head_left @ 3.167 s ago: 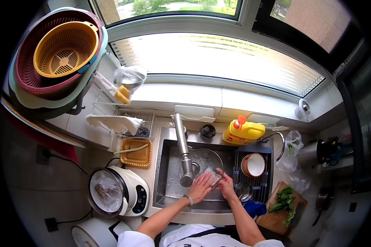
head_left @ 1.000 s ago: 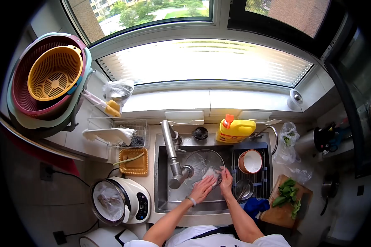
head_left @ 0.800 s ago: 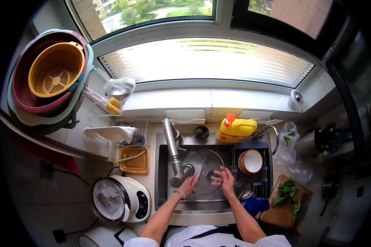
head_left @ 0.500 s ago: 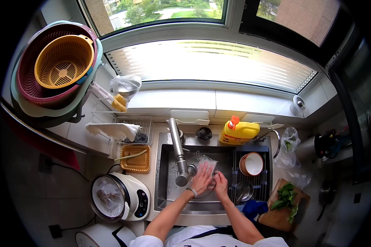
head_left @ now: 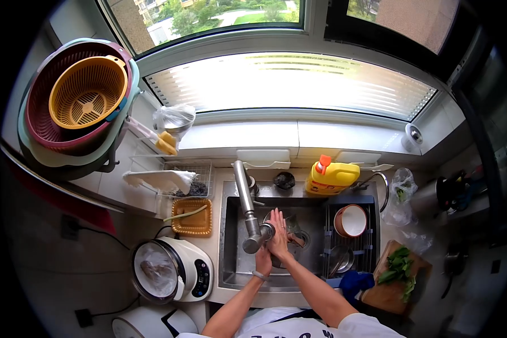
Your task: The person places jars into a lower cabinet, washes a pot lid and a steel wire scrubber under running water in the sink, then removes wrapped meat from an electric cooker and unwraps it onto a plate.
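In the steel sink [head_left: 236, 269], both hands are together just right of the faucet head [head_left: 254, 242]. My right hand [head_left: 278, 239] has its fingers stretched forward and lies against or over my left hand [head_left: 262, 261]. The fingers of my left hand are mostly hidden behind the right hand and faucet. Part of a clear round item shows around and behind the hands; how it is held cannot be made out. A brownish object [head_left: 297, 240] lies near the drain, right of my right hand.
A rack at the sink's right holds a red-brown and white bowl [head_left: 353, 220] and a metal ladle-like item [head_left: 342, 260]. Behind stands a yellow jug [head_left: 332, 177]. Greens lie on a cutting board [head_left: 384, 288]; a white cooker [head_left: 198, 276] and golden tray [head_left: 192, 226] are left.
My right hand has moved left to meet my left hand beside the faucet. The whitish cloth-like piece under my left hand is out of sight. The brownish object now shows near the drain.
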The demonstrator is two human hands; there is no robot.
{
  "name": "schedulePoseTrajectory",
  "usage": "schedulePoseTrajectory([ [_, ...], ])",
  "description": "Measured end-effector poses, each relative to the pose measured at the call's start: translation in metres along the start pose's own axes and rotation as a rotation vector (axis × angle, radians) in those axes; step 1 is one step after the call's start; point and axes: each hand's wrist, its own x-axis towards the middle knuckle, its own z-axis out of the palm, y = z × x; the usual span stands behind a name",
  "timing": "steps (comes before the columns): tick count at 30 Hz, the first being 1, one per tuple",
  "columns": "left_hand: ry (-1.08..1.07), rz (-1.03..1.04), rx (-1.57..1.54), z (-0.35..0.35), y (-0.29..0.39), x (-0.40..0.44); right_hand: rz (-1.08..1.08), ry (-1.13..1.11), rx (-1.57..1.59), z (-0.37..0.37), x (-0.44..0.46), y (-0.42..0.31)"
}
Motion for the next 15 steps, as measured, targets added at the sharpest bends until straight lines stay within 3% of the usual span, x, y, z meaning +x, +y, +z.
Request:
schedulePoseTrajectory([
  [2,0.280,-0.184,-0.728,0.003,-0.002,0.002,-0.108,-0.080,-0.171,0.005,-0.006,-0.002],
  [4,0.272,-0.287,-0.830,-0.014,-0.006,0.005,-0.121,-0.350,0.117,-0.008,-0.016,-0.017],
  [5,0.268,-0.387,-0.939,-0.026,-0.009,0.007,0.078,-1.078,-0.277,-0.028,-0.004,-0.035],
  [6,0.265,-0.388,-0.939,-0.035,-0.020,0.010,0.080,-1.077,-0.277,-0.031,-0.017,-0.026],
  [8,0.241,-0.289,-0.933,-0.054,-0.048,0.013,-0.432,-0.500,0.055,-0.039,-0.059,-0.001],
  [10,0.213,-0.342,-0.981,-0.068,-0.042,0.012,-0.387,-0.506,0.050,-0.052,-0.073,0.025],
  [12,0.207,-0.420,-0.988,-0.077,-0.029,0.008,-0.198,-0.293,-0.030,-0.055,-0.083,0.063],
  [13,0.163,-0.420,-1.013,-0.082,-0.032,0.005,-0.194,-0.290,-0.032,-0.056,-0.080,0.077],
  [15,0.104,-0.454,-1.047,-0.088,-0.045,0.004,0.266,-0.211,0.409,-0.059,-0.069,0.100],
])
